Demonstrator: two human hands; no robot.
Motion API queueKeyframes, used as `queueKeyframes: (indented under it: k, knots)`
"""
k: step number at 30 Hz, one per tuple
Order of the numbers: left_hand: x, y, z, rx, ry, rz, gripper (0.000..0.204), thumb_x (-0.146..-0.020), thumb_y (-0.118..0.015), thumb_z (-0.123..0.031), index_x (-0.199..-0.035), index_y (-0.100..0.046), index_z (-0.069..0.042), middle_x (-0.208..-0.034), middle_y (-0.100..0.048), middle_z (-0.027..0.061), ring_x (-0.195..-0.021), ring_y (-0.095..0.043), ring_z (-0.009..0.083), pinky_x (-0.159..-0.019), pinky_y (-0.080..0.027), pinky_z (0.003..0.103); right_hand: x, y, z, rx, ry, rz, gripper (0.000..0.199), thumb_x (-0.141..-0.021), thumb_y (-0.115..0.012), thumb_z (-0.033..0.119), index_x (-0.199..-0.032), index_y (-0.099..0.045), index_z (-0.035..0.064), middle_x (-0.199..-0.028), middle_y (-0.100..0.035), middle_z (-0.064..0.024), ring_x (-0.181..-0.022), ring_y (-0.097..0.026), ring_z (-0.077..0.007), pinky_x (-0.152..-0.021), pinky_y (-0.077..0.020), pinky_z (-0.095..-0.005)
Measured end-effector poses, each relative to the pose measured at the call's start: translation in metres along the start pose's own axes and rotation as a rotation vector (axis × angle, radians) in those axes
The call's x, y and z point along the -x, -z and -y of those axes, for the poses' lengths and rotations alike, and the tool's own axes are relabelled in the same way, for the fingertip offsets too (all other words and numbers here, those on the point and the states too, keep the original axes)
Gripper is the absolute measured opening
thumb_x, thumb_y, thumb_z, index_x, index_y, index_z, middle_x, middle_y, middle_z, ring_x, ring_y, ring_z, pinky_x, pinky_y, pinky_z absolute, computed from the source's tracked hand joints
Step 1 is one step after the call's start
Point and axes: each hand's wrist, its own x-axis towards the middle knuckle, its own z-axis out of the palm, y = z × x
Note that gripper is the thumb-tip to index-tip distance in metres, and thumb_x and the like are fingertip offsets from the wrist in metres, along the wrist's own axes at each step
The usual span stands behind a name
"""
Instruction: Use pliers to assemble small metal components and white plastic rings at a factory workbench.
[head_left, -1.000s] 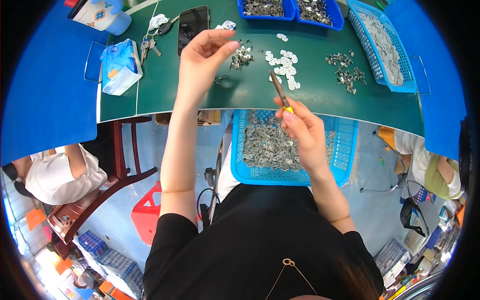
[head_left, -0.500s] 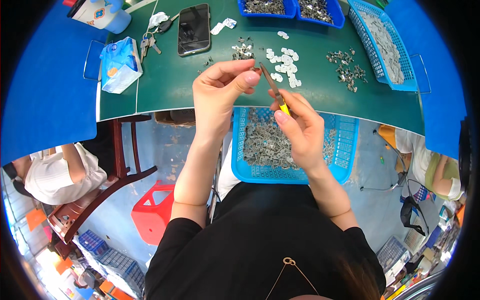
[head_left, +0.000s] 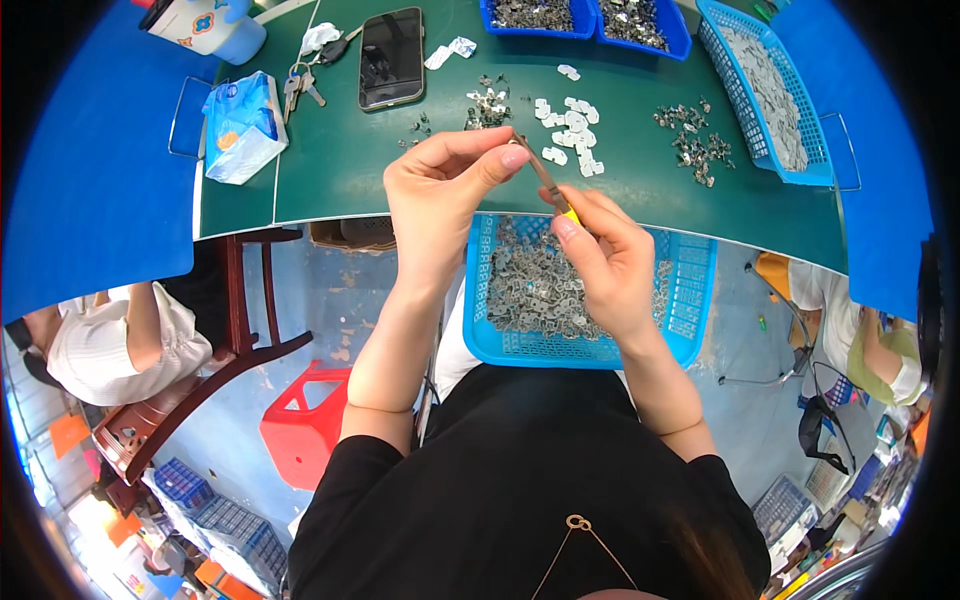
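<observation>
Nearest us, a blue plastic basket [head_left: 690, 290] sits on the lap, its floor covered with small grey metal parts [head_left: 540, 290]. We take this basket as our landmark.

Just above its near-left rim, our left hand [head_left: 445, 195] is raised, thumb and forefinger pressed together at the tip of a thin tool; whether a small part sits between them, we cannot tell. Above the basket's middle, our right hand [head_left: 605, 265] is curled round the same tool, a slim pair of tweezers [head_left: 548, 182] with a yellow patch at the grip, held slanting up and left toward the left fingertips.

Beyond the basket lies the green table [head_left: 340, 170]. Straight past the hands: a scatter of small white flat pieces [head_left: 570, 125], with a little heap of dark metal bits [head_left: 487, 105] left of them and another heap [head_left: 692, 140] to the right. Far left of the basket: a black phone [head_left: 391, 58], a bunch of keys [head_left: 300, 85], a blue tissue pack [head_left: 240, 125]. Far right: a long blue basket [head_left: 770, 95] of grey parts. At the far edge, two blue trays [head_left: 590, 15].
</observation>
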Motion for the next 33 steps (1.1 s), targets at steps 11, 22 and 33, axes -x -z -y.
queueKeyframes:
  k: [11, 22, 33]
  knots:
    - [-0.0014, -0.0029, 0.0021, 0.226, 0.129, 0.118, 0.016, -0.082, -0.067, -0.013, -0.090, -0.062, 0.000, -0.090, -0.067, 0.0122, -0.087, -0.065, 0.0168, -0.075, -0.054, 0.029, 0.0010, 0.0005, 0.0010, -0.017, -0.010, -0.026, 0.030, -0.087, -0.054, 0.006, -0.114, -0.058, -0.0060, -0.087, -0.055, -0.0036, -0.072, -0.046, -0.0051, -0.060, -0.0355, -0.0183]
    - [-0.0058, 0.0038, -0.0019, 0.062, 0.096, 0.147, 0.017, -0.084, -0.065, -0.015, -0.090, -0.063, 0.001, -0.089, -0.067, 0.0133, -0.083, -0.065, 0.0171, -0.072, -0.054, 0.027, 0.0024, 0.0013, 0.0078, -0.161, -0.083, -0.006, 0.031, -0.087, -0.050, 0.010, -0.112, -0.059, -0.0062, -0.081, -0.053, -0.0015, -0.063, -0.041, -0.0024, -0.054, -0.0310, -0.0164]
    - [-0.0063, 0.0016, 0.0030, 0.109, 0.067, 0.194, 0.017, -0.083, -0.067, -0.015, -0.088, -0.063, 0.001, -0.086, -0.067, 0.0114, -0.078, -0.064, 0.0148, -0.072, -0.053, 0.026, 0.0093, -0.0051, 0.0068, -0.147, -0.030, -0.063, 0.030, -0.088, -0.050, 0.010, -0.109, -0.059, -0.0072, -0.080, -0.054, -0.0032, -0.062, -0.042, -0.0041, -0.050, -0.0313, -0.0178]
